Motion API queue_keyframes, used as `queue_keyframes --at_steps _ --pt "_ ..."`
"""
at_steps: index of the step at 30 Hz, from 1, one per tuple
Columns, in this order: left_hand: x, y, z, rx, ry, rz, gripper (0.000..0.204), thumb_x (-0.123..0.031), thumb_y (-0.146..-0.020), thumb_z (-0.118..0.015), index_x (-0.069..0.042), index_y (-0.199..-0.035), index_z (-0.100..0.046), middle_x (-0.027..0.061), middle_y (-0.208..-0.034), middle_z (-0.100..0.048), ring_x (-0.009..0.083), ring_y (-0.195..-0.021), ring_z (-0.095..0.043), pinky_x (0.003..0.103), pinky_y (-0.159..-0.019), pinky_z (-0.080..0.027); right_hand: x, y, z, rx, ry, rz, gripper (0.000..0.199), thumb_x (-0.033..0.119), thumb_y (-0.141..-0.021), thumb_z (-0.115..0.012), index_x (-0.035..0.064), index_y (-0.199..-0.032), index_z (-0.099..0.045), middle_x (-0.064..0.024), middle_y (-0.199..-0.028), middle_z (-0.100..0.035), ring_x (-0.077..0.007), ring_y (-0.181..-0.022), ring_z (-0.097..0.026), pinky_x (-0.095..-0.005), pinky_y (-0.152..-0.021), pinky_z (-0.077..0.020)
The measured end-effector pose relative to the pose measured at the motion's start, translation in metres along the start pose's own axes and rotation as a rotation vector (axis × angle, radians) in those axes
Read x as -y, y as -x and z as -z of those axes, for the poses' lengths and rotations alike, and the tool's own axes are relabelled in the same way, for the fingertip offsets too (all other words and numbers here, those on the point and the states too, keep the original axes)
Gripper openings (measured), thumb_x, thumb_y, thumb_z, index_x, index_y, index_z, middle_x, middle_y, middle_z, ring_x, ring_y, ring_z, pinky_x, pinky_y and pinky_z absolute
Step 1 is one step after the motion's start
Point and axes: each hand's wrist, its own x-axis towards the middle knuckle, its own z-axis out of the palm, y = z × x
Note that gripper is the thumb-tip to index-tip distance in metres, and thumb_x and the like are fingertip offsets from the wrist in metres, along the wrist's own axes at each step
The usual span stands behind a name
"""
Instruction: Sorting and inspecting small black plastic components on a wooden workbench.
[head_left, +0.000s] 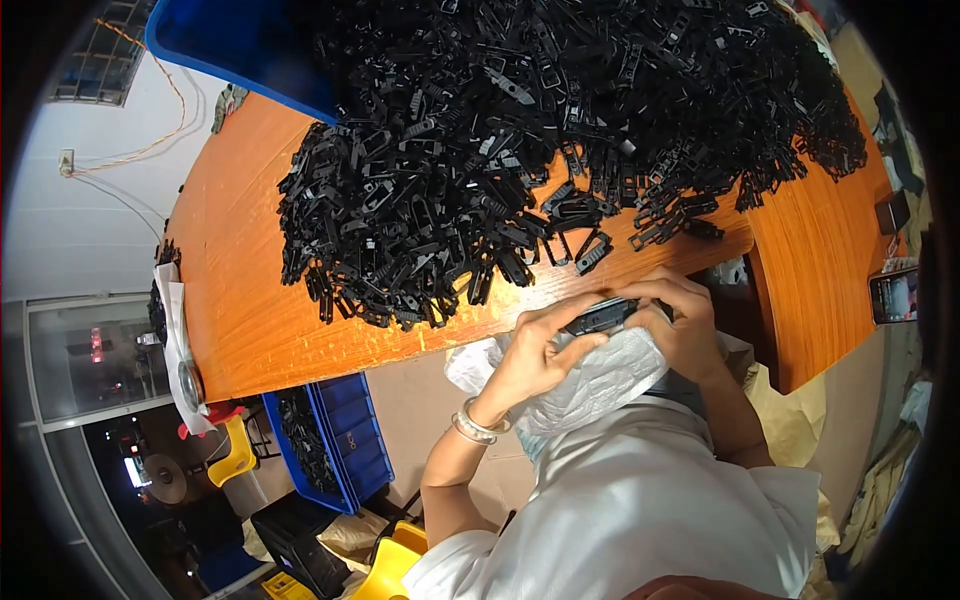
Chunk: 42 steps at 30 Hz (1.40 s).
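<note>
Just off the table's front edge, a small dark plastic part (603,317) is held between both my hands. My left hand (538,352) grips its left end with the thumb below and the fingers above. On its right end, the thumb and fingers of my right hand (683,318) are closed. Under the hands, a crinkled white plastic bag (600,385) lies over my lap. A big heap of similar black plastic parts (440,200) covers much of the wooden table (240,330) beyond, with a few loose ones close to the edge.
A blue bin (240,50) rests at the heap's far left. Below the table on the left stands another blue crate (350,440) holding black parts. Near it is a yellow chair (395,565). A phone (895,297) is at the right table edge, beside an open recess (740,300).
</note>
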Motion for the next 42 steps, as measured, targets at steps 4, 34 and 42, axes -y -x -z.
queue_keyframes --at_steps 4,34,42 --pt "0.015 -0.001 0.0 0.01 -0.034 -0.142 0.034 -0.015 -0.076 -0.065 0.0 -0.106 -0.058 0.015 -0.094 -0.063 0.0261 -0.077 -0.063 0.031 -0.071 -0.049 -0.011 0.01 -0.001 0.125 -0.184 -0.202 0.025 -0.001 -0.07 -0.062 -0.0028 -0.095 -0.061 -0.0114 -0.085 -0.059 -0.0176 -0.071 -0.058 -0.0279 -0.064 -0.047" --pt "0.025 -0.037 -0.016 -0.241 0.963 0.023 0.029 0.002 -0.084 -0.049 0.005 -0.113 -0.047 0.0181 -0.107 -0.056 0.0201 -0.077 -0.062 0.026 -0.062 -0.052 -0.049 -0.031 -0.024 -0.403 0.571 -0.07 0.026 0.013 -0.071 -0.07 0.0041 -0.09 -0.055 -0.0045 -0.049 -0.045 -0.019 -0.042 -0.047 -0.0316 -0.044 -0.0385" --pt "0.03 -0.03 -0.026 -0.357 0.548 -0.033 0.037 0.004 -0.08 -0.057 0.004 -0.115 -0.045 0.0161 -0.105 -0.057 0.0154 -0.084 -0.061 0.025 -0.071 -0.051 -0.045 -0.02 -0.023 -0.293 0.438 -0.007 0.021 0.005 -0.069 -0.069 0.0009 -0.084 -0.055 -0.0078 -0.067 -0.05 -0.0196 -0.054 -0.051 -0.0312 -0.047 -0.0391"
